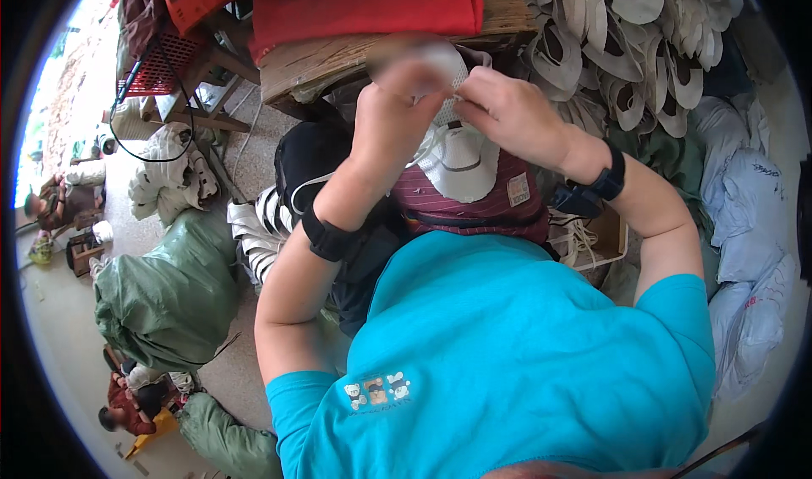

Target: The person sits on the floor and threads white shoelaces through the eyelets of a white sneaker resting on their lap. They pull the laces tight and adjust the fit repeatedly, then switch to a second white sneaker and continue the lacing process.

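A white shoe upper [461, 170] with perforated panels hangs above my lap, over a dark red striped apron [499, 196]. My left hand [391, 111] grips its upper end, the fingers closed and partly hidden by a blur. Close by on the right, my right hand [514, 114] pinches at the same upper, thumb and fingertips together near its edge. A thin white cord [419, 151] shows below my left hand; I cannot tell whether it runs through the upper.
Ahead stands a wooden table [296, 77] with a red cloth [364, 5]. Stacked pale shoe uppers [630, 48] fill the far right. White sacks [748, 217] stand rightward, green sacks [169, 284] leftward. Right of my lap is a box [613, 238]. Two people [131, 403] sit at left.
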`<state>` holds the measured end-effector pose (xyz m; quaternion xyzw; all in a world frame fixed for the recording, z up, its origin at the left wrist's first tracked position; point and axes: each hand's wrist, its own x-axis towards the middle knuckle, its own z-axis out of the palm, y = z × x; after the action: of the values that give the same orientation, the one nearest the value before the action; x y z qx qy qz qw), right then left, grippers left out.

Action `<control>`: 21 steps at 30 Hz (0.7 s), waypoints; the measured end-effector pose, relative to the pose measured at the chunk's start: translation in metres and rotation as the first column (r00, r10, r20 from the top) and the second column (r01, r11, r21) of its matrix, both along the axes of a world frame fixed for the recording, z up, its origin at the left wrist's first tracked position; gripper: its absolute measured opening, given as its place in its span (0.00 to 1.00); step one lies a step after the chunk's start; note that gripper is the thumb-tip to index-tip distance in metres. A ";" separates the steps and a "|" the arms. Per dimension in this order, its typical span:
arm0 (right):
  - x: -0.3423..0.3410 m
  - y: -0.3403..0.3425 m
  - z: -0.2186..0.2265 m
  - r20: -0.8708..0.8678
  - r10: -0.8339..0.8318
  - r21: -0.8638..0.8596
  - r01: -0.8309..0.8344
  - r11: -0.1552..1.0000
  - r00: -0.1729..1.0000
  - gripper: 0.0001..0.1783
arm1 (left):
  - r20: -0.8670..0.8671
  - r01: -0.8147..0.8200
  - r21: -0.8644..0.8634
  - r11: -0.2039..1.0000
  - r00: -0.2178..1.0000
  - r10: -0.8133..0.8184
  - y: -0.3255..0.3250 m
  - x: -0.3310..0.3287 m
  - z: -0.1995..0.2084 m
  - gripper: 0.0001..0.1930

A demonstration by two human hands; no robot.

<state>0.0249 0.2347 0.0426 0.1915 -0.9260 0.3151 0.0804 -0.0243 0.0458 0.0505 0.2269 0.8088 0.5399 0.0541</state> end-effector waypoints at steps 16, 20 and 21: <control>-0.006 0.000 0.014 0.081 0.106 -0.077 -0.100 0.992 0.991 0.10 | 0.311 -0.129 0.344 0.930 0.950 0.017 -0.015 0.007 -0.021 0.05; 0.003 -0.009 0.002 0.061 0.108 -0.239 -0.090 0.967 0.992 0.07 | 0.319 -0.106 0.370 0.923 0.948 -0.019 -0.016 0.006 -0.029 0.06; 0.004 -0.010 0.009 0.195 0.111 -0.396 -0.025 0.918 0.975 0.07 | 0.332 -0.105 0.384 0.917 0.943 -0.031 -0.017 0.007 -0.029 0.06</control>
<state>0.0294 0.2244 0.0513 0.1691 -0.8405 0.5147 0.0062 -0.0172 0.0290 0.0218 0.1238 0.6661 0.7236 0.1317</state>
